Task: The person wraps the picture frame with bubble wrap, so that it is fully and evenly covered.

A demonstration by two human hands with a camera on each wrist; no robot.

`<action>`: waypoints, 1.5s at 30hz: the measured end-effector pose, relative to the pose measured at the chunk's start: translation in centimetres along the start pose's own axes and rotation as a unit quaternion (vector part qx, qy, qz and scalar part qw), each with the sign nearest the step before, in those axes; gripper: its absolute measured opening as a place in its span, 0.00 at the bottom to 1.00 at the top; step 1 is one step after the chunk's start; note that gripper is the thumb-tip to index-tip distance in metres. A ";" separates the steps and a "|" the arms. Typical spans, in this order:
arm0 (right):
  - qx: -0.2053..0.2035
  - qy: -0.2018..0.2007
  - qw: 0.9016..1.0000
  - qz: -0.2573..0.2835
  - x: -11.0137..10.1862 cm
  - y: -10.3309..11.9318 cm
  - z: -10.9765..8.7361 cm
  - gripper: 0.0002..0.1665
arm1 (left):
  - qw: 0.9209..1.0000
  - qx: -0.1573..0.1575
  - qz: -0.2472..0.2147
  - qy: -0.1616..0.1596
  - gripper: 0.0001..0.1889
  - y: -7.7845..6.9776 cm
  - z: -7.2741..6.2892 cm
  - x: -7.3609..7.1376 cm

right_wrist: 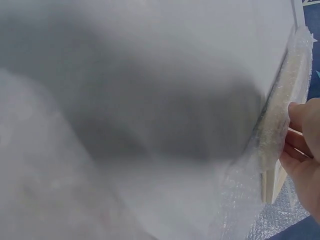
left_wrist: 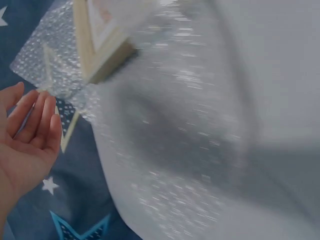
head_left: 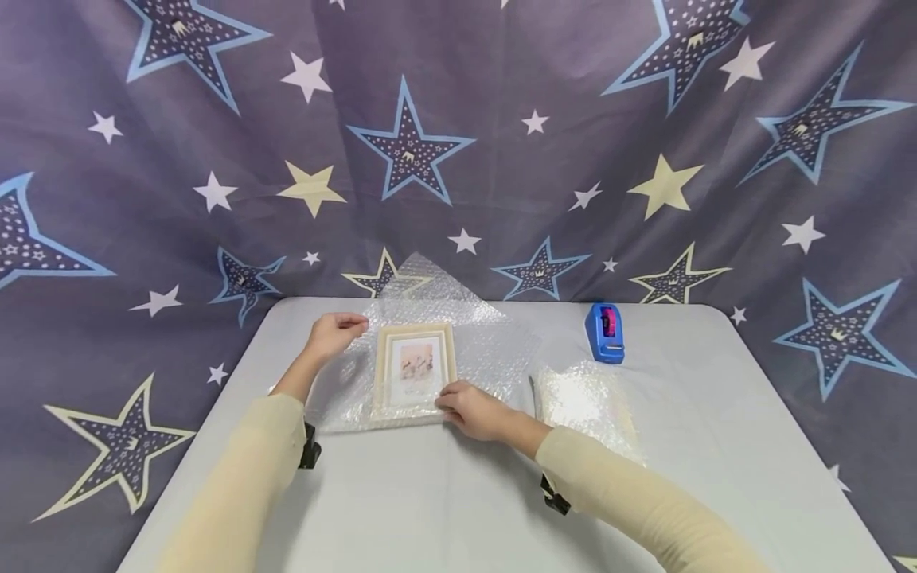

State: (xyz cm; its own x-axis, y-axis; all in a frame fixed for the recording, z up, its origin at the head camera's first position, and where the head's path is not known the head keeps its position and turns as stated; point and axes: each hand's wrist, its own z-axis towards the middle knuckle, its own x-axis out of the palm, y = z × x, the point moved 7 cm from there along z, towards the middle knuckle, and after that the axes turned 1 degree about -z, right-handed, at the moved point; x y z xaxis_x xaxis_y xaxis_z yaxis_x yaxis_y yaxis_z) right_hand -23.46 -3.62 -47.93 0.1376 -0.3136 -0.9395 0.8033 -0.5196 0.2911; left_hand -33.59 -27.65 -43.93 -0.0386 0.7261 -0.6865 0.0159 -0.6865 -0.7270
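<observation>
A picture frame (head_left: 383, 366) with a pale wooden border and a small pinkish picture lies on a sheet of clear bubble wrap (head_left: 487, 342). Along its lower edge, a strip of the wrap is folded up over the front. My right hand (head_left: 474, 410) grips the lower right corner through that fold; in the right wrist view its fingertips (right_wrist: 296, 112) are on the wrapped edge. At the upper left, my left hand (head_left: 333, 334) is beside the wrap's left edge. Its palm faces up with loosely bent fingers in the left wrist view.
A blue tape dispenser (head_left: 605, 334) with a pink core stands at the table's back right. In front of it lies a shiny clear plastic-wrapped stack (head_left: 587, 406), near my right forearm. A star-patterned curtain (head_left: 458, 159) hangs behind the pale table (head_left: 401, 509).
</observation>
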 end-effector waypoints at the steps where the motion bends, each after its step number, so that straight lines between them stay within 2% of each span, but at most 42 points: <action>1: 0.002 0.004 1.000 0.000 0.1 0.0 0.0 0.15 | 1.000 0.002 0.007 -0.005 0.17 -0.3 0.6 0.0; 4: 0.004 0.013 1.000 -0.002 0.4 0.0 -0.1 0.15 | 1.000 0.006 0.017 -0.022 0.17 -1.2 2.3 0.1; 6: 0.007 0.015 1.000 -0.003 0.3 -0.1 -0.2 0.14 | 1.000 0.002 0.007 -0.030 0.18 -1.6 3.5 0.3; 8: 0.006 0.012 1.000 -0.005 0.2 -0.1 -0.3 0.14 | 0.999 -0.015 -0.006 -0.030 0.21 -1.6 4.5 0.7; 11: 0.003 0.012 1.000 -0.007 -0.2 -0.1 -0.3 0.14 | 0.998 -0.058 -0.028 -0.021 0.26 -1.0 5.7 1.5; 15: 0.000 0.013 1.000 -0.008 -0.3 -0.2 -0.1 0.14 | 0.994 -0.103 -0.041 0.000 0.32 0.0 6.5 2.1; 22: 0.007 0.026 1.000 -0.016 0.1 -0.3 0.2 0.15 | 0.990 -0.126 -0.015 0.059 0.37 1.8 6.8 2.9; 26: 0.015 0.033 0.999 -0.029 0.1 -0.4 0.1 0.16 | 0.989 -0.121 -0.005 0.084 0.40 1.9 7.0 3.6; 31: 0.015 0.029 0.999 -0.034 0.0 -0.5 0.0 0.16 | 0.991 -0.114 -0.018 0.067 0.40 1.8 7.4 3.8; 36: 0.020 0.034 0.999 -0.034 0.0 -0.3 0.1 0.17 | 0.991 -0.108 -0.028 0.070 0.39 1.7 7.2 4.1; 40: 0.019 0.032 0.999 -0.032 -0.1 -0.2 0.2 0.17 | 0.994 -0.079 -0.009 0.077 0.36 0.9 7.0 4.7; 45: 0.023 0.034 0.999 -0.036 0.1 -0.3 0.1 0.17 | 0.997 -0.003 0.045 0.068 0.33 -1.0 7.3 5.6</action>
State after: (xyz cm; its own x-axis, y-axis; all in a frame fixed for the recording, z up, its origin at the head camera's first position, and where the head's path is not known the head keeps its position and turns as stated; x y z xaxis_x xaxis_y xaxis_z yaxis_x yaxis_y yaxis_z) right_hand -23.72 -3.55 -48.08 0.1211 -0.2197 -0.9680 0.7857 -0.5748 0.2287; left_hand -41.07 -23.21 -46.96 0.0984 0.6600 -0.7448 0.0189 -0.7495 -0.6617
